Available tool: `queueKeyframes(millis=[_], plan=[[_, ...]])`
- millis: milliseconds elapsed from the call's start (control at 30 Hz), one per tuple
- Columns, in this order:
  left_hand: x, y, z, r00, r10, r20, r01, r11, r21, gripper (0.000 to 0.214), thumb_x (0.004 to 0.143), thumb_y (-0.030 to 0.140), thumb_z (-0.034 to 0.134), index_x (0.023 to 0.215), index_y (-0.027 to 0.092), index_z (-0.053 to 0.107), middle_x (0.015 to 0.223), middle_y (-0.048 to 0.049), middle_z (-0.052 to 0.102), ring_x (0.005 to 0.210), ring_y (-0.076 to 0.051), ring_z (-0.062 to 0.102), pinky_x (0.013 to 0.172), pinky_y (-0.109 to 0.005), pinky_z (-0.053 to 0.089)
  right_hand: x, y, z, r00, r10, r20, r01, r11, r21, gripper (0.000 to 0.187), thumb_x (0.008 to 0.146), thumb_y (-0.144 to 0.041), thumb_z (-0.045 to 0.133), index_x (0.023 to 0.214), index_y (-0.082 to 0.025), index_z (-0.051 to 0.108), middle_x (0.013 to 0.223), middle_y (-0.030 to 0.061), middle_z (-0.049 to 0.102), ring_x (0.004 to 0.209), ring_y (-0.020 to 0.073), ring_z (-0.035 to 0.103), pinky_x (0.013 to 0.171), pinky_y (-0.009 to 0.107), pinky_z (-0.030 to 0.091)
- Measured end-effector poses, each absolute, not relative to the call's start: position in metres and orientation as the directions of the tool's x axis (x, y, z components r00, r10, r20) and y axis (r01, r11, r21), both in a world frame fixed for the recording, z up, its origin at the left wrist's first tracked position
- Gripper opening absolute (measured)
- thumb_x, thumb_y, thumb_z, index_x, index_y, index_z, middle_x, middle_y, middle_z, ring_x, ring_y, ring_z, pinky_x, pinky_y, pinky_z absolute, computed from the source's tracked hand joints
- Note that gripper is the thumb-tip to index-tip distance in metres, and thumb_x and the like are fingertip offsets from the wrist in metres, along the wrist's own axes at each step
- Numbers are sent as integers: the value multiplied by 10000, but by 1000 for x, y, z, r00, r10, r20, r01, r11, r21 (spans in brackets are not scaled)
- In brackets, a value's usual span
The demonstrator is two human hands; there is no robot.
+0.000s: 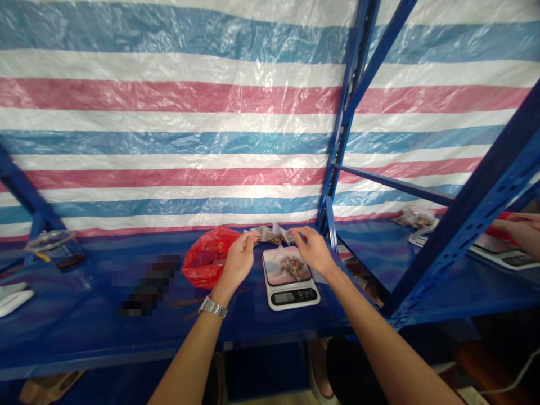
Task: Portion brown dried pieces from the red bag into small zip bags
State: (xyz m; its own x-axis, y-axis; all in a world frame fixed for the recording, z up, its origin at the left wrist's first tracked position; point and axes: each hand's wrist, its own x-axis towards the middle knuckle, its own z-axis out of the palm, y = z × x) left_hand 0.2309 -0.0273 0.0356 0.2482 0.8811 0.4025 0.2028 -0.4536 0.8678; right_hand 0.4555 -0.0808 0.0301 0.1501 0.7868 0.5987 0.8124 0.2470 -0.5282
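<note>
Several small clear plastic bags (270,235) with brownish dried pieces inside lie in a row behind the kitchen scale (294,297). My left hand (239,259) pinches at the left end of this row, thumb and fingers together on a bag's edge. At the right end, the fingers of my right hand (313,247) close on the edge of another bag. One more filled clear bag (295,268) rests on the scale's platform, between my hands. The digits on the display are too blurred to read. Beside my left hand stands an open red plastic bag (208,260), its contents mostly hidden.
The blue shelf (101,332) holds a blurred-out dark object (149,284), a clear container (57,250) and a white object (14,298). A blue upright (459,214) rises on the right. Beyond it, another person's hand (521,230) holds something red above a second scale (502,256).
</note>
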Motion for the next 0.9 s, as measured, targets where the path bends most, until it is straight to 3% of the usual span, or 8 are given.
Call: queueKeyframes(millis=[300, 900], plan=[[230, -24, 33, 235, 875, 423, 202, -470, 859, 310, 995, 312, 442, 1053, 168, 711, 1119, -112, 771, 1068, -237, 720, 1021, -405, 542, 459, -86, 34, 214, 739, 639, 804, 239, -544, 334, 1005, -340, 469, 1046, -218, 777, 1026, 79, 789, 949, 255, 674, 883, 365, 492], [234, -24, 30, 263, 861, 436, 246, -497, 832, 313, 990, 315, 453, 1047, 174, 727, 1072, -96, 782, 1036, -238, 726, 988, -401, 562, 462, -90, 34, 194, 760, 621, 793, 251, -555, 308, 1009, -328, 482, 1020, -229, 774, 1047, 69, 788, 990, 260, 673, 917, 390, 486]])
